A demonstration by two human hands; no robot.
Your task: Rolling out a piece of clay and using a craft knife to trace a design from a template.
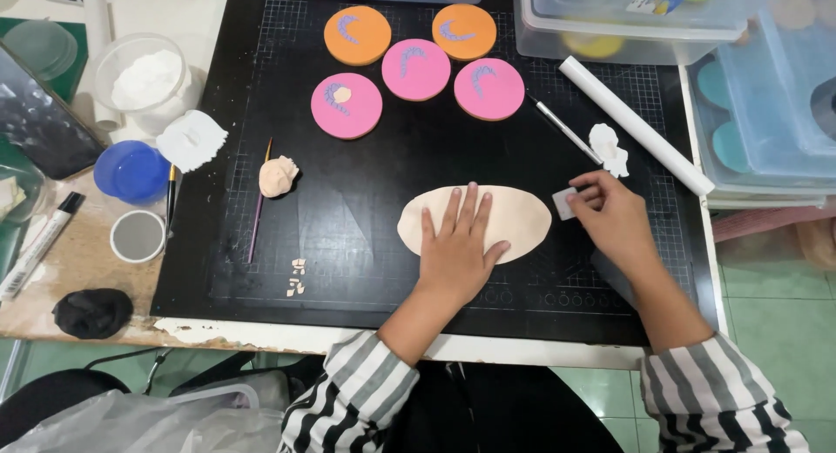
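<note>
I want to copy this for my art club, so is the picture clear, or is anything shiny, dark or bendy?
Head view: mostly sharp and evenly lit; the left hand flat on the rolled-out peach clay casts only a faint shadow. The black cutting mat shows soft pale glare near its middle. The mat's edges and the white roller lean outward from wide-lens distortion. The plastic boxes at right look hazy.

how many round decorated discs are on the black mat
5: two orange discs in the back row, and three pink discs just in front of them. Others may sit hidden in the bins behind.
</note>
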